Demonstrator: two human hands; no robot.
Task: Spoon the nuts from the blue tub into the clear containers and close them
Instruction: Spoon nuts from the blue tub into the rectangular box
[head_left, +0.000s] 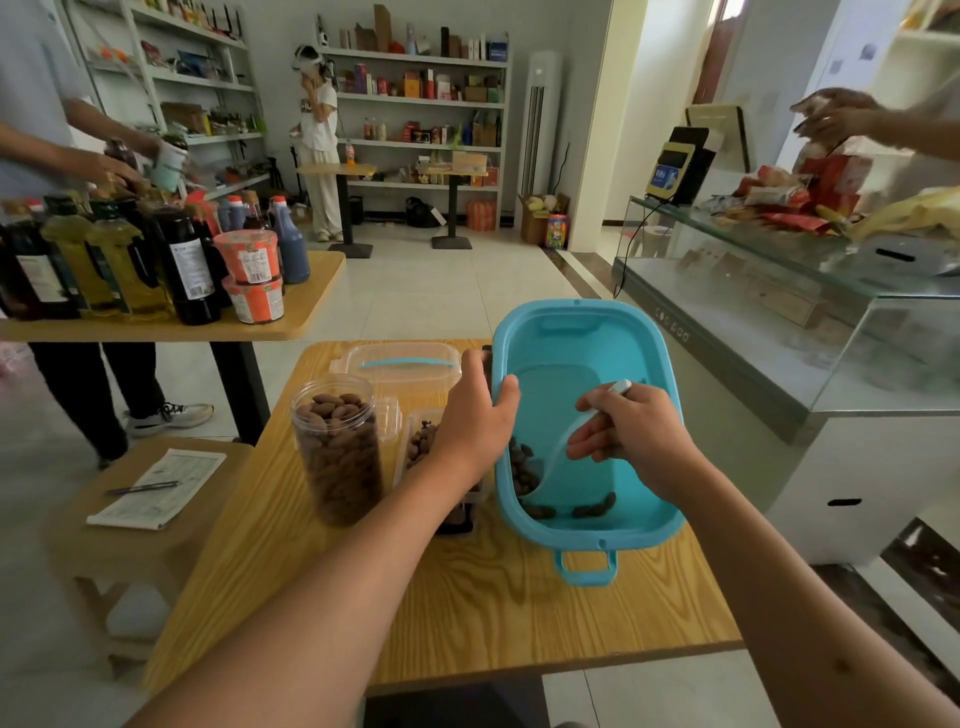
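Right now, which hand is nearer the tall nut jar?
Left. The left hand grips the blue tub rim, just right of the tall nut jar. The right hand holds the spoon inside the tub, farther right.

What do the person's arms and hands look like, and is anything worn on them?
Both forearms are bare as far as the frame shows: no sleeves are visible. The left hand and the right hand have no gloves, and no rings, watch or bracelet can be seen. There are no cables or markings on them, except one small dark spot on the right forearm.
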